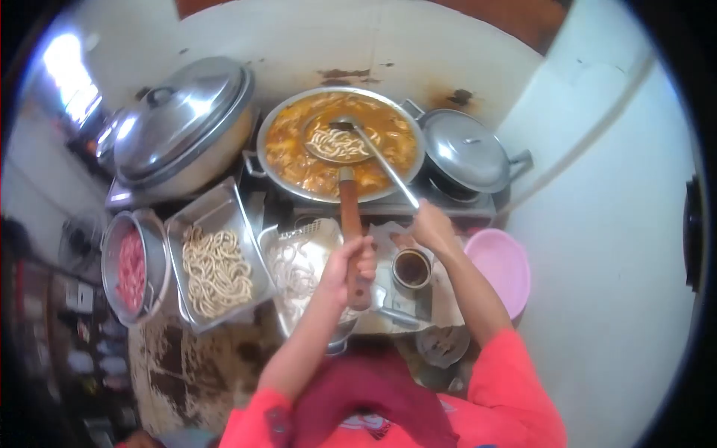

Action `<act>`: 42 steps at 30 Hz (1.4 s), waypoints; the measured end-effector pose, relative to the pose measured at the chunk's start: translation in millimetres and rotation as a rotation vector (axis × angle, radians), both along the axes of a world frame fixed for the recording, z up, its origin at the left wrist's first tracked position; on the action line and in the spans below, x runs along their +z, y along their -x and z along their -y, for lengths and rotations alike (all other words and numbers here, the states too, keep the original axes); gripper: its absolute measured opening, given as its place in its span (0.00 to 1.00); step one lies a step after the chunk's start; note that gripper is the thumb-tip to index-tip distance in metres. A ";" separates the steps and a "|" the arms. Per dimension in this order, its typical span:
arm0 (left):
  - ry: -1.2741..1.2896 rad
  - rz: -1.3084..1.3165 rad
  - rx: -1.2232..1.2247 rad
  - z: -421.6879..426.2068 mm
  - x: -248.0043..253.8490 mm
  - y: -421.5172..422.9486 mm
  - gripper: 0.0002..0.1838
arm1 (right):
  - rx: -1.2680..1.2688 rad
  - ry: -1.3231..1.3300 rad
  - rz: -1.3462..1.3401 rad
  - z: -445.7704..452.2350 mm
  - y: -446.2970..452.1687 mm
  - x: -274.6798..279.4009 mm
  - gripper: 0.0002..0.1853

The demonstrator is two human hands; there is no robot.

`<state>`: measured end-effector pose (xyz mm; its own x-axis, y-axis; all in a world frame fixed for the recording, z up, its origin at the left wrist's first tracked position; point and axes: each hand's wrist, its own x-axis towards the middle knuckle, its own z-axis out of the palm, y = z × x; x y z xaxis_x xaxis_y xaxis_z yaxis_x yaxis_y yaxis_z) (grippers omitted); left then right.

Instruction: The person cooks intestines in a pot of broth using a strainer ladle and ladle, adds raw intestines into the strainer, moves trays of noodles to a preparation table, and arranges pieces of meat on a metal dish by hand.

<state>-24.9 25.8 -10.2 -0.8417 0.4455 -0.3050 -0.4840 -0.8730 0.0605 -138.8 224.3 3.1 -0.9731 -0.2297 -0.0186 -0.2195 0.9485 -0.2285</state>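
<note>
My left hand (349, 267) is wrapped round the wooden handle (349, 209) of a round strainer. Pale, thick noodle-like strips (340, 143) lie in the strainer, which rests in the orange broth of a wide metal pot (263, 153). My right hand (433, 226) grips the metal handle of a ladle (386, 166), whose bowl is over the strips in the strainer. Below my right hand stands a cup of dark liquid (411, 268).
A big lidded pot (179, 119) stands left of the broth, a lidded pan (467, 149) right of it. Nearer are a pot of red meat (131, 270), a tray of coiled strips (215, 272), a perforated tray (295, 261), a pink basin (502, 270) and a plastic container (442, 345).
</note>
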 end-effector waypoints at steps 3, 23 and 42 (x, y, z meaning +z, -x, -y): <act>0.126 0.082 0.023 -5.9 9.2 -6.7 0.10 | 0.074 0.099 -0.117 -25.7 6.2 18.7 0.10; 0.078 0.099 0.120 -25.3 28.2 5.0 0.13 | -0.208 1.454 1.220 -47.7 23.9 92.6 0.11; 0.128 -0.008 0.112 -18.7 0.7 -9.9 0.16 | 0.110 0.318 -0.212 -48.6 32.2 53.1 0.11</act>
<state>-14.9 44.5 -9.4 -0.8865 0.3070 -0.3461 -0.3835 -0.9061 0.1786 -171.0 272.9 56.1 -0.9169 -0.2945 0.2692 -0.3898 0.8058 -0.4458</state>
